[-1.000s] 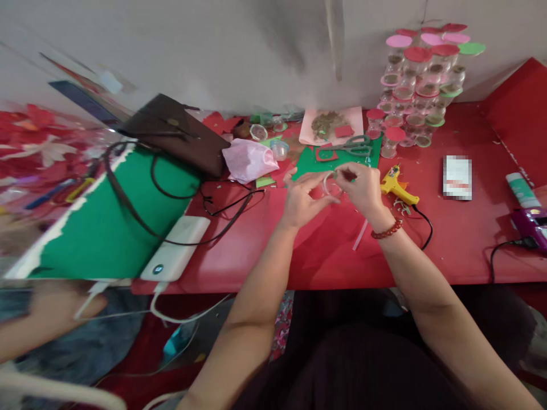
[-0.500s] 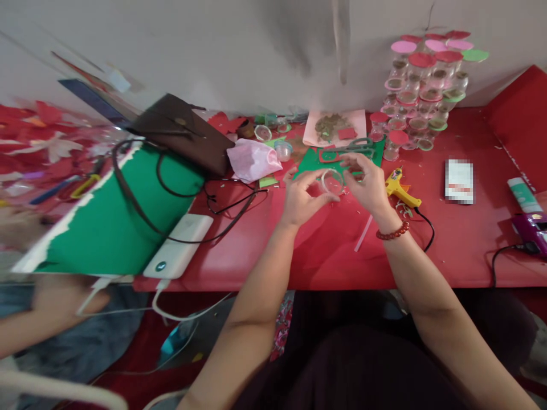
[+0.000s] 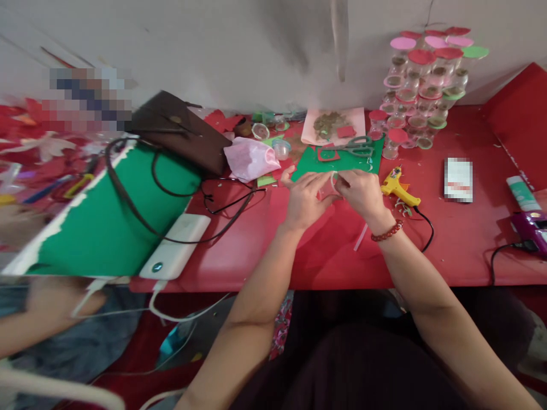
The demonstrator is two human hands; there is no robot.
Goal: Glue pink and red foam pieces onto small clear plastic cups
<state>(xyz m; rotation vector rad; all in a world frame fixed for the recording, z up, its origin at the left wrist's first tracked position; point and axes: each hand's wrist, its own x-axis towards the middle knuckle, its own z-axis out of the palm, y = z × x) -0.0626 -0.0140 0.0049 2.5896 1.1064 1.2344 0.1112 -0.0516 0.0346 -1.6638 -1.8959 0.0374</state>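
Across the red table (image 3: 465, 245) I can see two bare hands close together over one red sheet (image 3: 316, 245), with a single clear plastic cup (image 3: 333, 181) between them. The left hand (image 3: 304, 199) is curled around the cup, thumb on the near side and fingers on the far; the right hand (image 3: 362, 193) has its fingertips bunched at the rim, though whether they pinch it I cannot tell. One red bead bracelet (image 3: 387, 232) circles the right wrist. Just right of that hand lies one yellow glue gun (image 3: 400, 189), and one translucent stick (image 3: 361, 238) lies nearer. Beyond the hands is one green sheet (image 3: 306, 164) with one pair of scissors (image 3: 363, 146) across it. At the far right stands a tower of clear cups (image 3: 421, 91), one green and three pink discs among its topmost lids. Leftward sit one brown handbag (image 3: 183, 136), one pink pouch (image 3: 252, 160) and one white power bank (image 3: 175, 247).
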